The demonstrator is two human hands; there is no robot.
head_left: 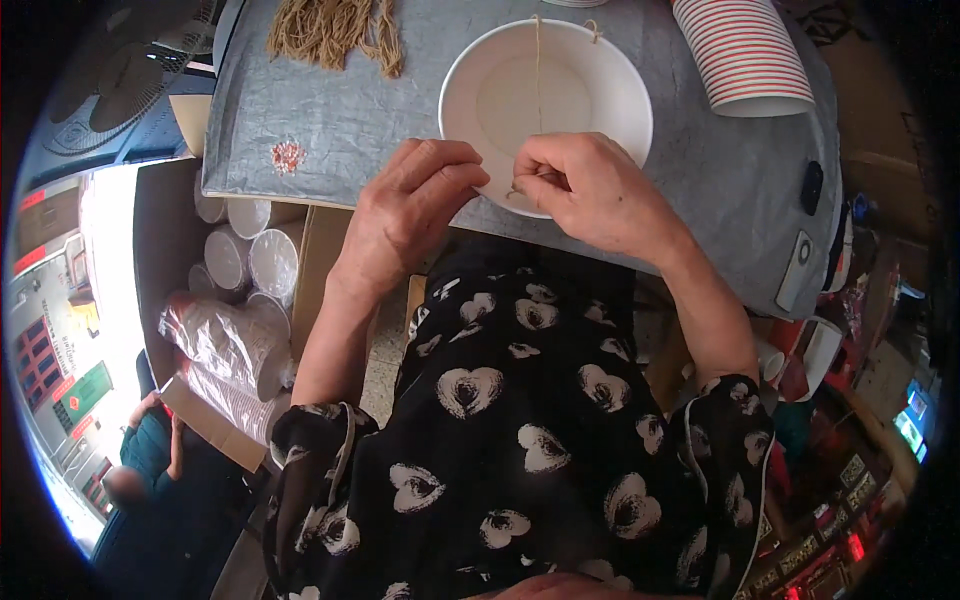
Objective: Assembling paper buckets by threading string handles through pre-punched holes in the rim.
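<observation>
A round white paper tub [628,95] sits near the table's front edge with its open mouth facing up. Thin brown twine [539,75] runs from its far rim across the opening toward my right hand [598,188]. That hand is closed in a pinch on the twine at the near side of the tub, and a short twine end shows by the fingertips. My left hand [412,200] is beside the tub's near-left rim, thumb and fingers pressed together. What lies between those left fingertips is too small to make out. A small twine knot shows on the far rim.
Cut brown twine [335,35] lies at the table's far left, near small red-and-white bits [288,157]. Nested striped tubs [745,55] lie far right; a black object [811,187] and a grey device [796,270] lie right. A carton [215,425] holds wrapped tubs. Someone in green [147,445] is at left.
</observation>
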